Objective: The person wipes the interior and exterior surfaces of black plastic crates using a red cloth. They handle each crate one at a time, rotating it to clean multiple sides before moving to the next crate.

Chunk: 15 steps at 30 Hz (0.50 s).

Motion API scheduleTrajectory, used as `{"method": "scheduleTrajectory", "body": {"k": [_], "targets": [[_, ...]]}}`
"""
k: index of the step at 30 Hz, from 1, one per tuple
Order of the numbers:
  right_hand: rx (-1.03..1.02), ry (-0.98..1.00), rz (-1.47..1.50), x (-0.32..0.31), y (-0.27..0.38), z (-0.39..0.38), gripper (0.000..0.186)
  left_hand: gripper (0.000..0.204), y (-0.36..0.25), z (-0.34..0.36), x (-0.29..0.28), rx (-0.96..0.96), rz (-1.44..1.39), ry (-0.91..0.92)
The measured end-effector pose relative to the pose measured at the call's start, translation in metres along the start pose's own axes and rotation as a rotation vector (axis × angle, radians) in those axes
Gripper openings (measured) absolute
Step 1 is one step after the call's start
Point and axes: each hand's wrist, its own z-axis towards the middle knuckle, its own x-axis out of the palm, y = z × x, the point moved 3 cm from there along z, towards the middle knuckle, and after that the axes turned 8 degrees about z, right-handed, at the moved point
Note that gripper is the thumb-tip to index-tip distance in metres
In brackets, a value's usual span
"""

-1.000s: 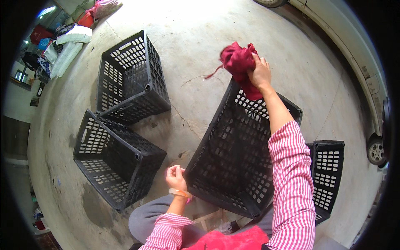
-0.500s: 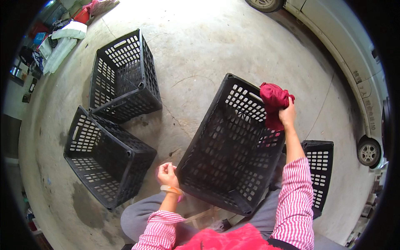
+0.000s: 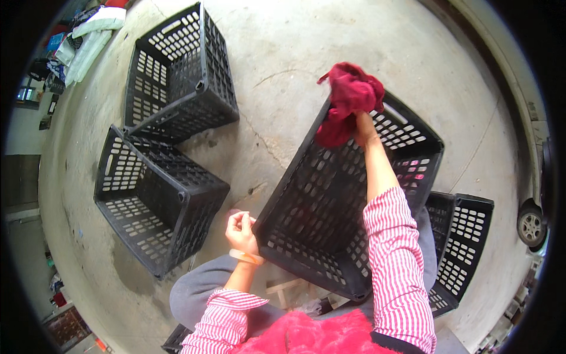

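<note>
A large black slatted plastic crate stands tilted in front of me, its open side toward me, between my knees. My right hand is closed on a crumpled dark red cloth, which covers the crate's far left corner and hangs partly inside it. My left hand, wearing a pale bracelet, is beside the crate's near left corner. Its fingers are curled together, and I cannot make out whether they grip anything. Something pinkish shows just behind those fingers.
Two similar black crates, one farther and one nearer, touch at the left. Another black crate stands by my right knee. White bundles lie at the far left. A vehicle's wheel shows at the right.
My right hand has moved the cloth leftward along the crate's far rim, from the far right side to the far left corner. The left hand stays by the near left corner. The view has shifted.
</note>
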Motion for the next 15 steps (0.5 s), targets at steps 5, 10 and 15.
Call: {"method": "scheduleTrajectory", "body": {"k": [5,10,15], "targets": [[0.138,0.016,0.18,-0.038,-0.076,0.008,0.047,0.006,-0.003,-0.003,0.0,-0.051,-0.014,0.003],[0.32,0.125,0.228,0.0,-0.153,-0.116,0.043,0.004,-0.003,-0.001,0.001,-0.036,-0.069,0.017],[0.536,0.348,-0.408,0.04,-0.191,-0.211,0.047,0.004,-0.001,0.0,0.0,0.01,-0.014,0.01]]}}
